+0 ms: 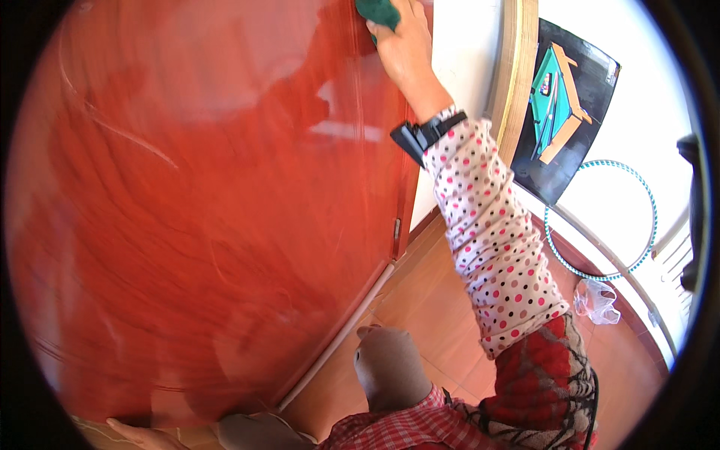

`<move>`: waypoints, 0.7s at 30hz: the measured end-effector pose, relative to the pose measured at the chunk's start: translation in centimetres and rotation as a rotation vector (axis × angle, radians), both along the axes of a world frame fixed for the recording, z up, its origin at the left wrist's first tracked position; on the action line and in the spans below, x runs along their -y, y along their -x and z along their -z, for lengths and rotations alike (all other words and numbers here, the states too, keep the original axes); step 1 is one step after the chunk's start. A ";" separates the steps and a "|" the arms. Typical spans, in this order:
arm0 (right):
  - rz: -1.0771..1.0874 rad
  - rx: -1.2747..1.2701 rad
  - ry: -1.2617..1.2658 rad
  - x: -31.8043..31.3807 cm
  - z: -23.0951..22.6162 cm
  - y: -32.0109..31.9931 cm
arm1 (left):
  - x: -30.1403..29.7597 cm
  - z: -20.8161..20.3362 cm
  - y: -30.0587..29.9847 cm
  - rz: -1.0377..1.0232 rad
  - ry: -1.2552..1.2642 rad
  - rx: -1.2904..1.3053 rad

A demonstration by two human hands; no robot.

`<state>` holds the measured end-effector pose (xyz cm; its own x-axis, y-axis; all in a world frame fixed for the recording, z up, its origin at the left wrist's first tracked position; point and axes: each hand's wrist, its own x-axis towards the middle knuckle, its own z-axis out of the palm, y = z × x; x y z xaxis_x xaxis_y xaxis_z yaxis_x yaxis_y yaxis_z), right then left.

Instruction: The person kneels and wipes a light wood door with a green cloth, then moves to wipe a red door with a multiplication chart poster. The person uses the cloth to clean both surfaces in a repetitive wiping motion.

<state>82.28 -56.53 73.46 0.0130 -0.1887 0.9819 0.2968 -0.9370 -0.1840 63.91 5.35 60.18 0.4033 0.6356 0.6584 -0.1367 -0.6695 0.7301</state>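
Wiping the red door high up with a green cloth.
Our right hand presses the cloth flat; our left hand rests open low down; next, we judge, fresh patches beside it.

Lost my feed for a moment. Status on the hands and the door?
Right hand up high, pressing green cloth on red door. Left hand low at the door's bottom edge, holding nothing visible. Nothing in the cloth's way.
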 end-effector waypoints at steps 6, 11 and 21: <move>-0.033 -0.085 -0.207 -0.6 9.0 -0.7 | 1.6 -2.4 -0.5 0.014 -0.008 0.000; -0.078 -0.194 -0.430 -0.2 16.1 -1.1 | 1.0 -2.9 -1.2 0.010 0.136 0.017; -0.136 -0.216 -0.604 -3.2 12.7 -0.3 | 3.0 -3.5 -3.6 0.102 0.364 0.156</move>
<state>82.60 -53.36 60.81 0.2610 -0.6888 0.6764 0.3027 -0.6069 -0.7349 67.54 2.31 63.70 0.3896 0.8001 0.4561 -0.3166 -0.3488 0.8821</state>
